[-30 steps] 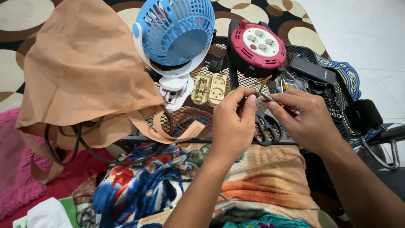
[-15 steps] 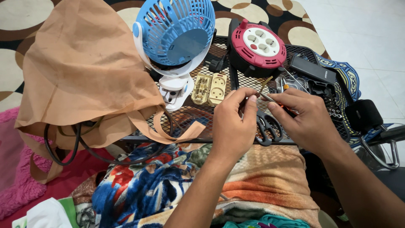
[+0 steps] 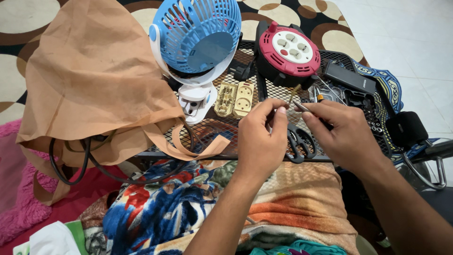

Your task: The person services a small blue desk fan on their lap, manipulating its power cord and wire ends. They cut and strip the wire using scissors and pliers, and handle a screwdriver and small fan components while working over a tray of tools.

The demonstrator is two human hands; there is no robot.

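The fan (image 3: 197, 38) at 12 o'clock is smooth, glossy blue and white plastic. The bag (image 3: 94, 85) at 10 o'clock is matt, creased tan non-woven cloth. The table (image 3: 212, 130) is black metal mesh. The scissors (image 3: 299, 141) have glossy black plastic handles. The blanket (image 3: 283, 203) at 6 o'clock is soft printed cloth.

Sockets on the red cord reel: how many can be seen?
4, clustered on the white face of the red cord reel, behind the fan on the mesh table: two upper, two lower. None looks hidden.

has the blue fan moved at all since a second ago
No. The blue fan stands at the same spot beside the red cable reel, above the cream socket.
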